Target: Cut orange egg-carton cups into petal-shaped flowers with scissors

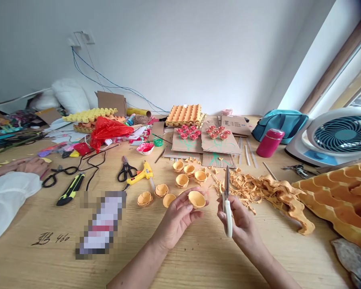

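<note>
Landmark: yellow glue gun [142, 175], lying on the tabletop [144, 241]
Handwriting: dark ink strokes [49, 239] on the wood, nearer the person than the glue gun and to its left; the number reads "460", the characters before it I cannot make out
Printed board: flattened cardboard [235, 125], beyond the glue gun and to its right, lettering too small to read
Paint bowl: small bowl [150, 151], just beyond the glue gun, red paint inside
Green jar: small clear green jar [158, 141], beyond the glue gun and slightly right, contents unclear
Cut cups: several orange cups [182, 181] standing mouth up, from near the glue gun out to its right, some apparently nested
Held cup: orange cup [197, 200], right of the glue gun and nearer the person, raised, hollow, its mouth tilted up and toward the person
Left hand: left hand [180, 216], its grip grasping the held cup by the side between thumb and fingers
Scissors: white-handled scissors [228, 220], farther right of the glue gun than the held cup, tips pointing up and away from the person, long axis running near to far
Right hand: right hand [240, 216], grip wrapped around the white handles
Scraps: orange trimmings [246, 188], well right of the glue gun, beyond the scissors
</note>
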